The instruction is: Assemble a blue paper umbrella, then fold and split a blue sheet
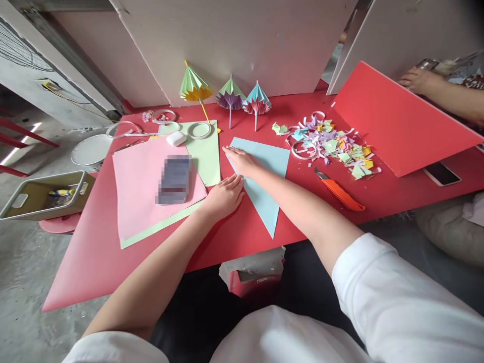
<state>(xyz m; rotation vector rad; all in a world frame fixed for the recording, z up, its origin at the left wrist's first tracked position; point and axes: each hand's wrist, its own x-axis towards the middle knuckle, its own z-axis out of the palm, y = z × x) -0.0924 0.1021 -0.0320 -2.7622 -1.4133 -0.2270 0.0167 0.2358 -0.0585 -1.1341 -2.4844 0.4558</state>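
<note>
A light blue sheet of paper [260,194], folded on a slant to a point at its near end, lies on the red table. Across its upper left part rests my right hand [241,160], fingers stretched out flat along the left edge. My left hand [226,194] lies flat beside that same edge, fingertips meeting the paper near my right hand. Neither hand grips anything. To the left, a phone [174,179], blurred out, sits on pink paper [139,171] with green sheets [206,159] under it. An orange utility knife [340,194] lies to the right.
Three paper umbrellas [230,96] stand along the back wall. Colourful paper scraps [336,143] and tape rolls [199,130] lie on the table. A red board [401,121] leans at the right, with another person's hand [419,80] behind it. A bin [41,194] stands at the left.
</note>
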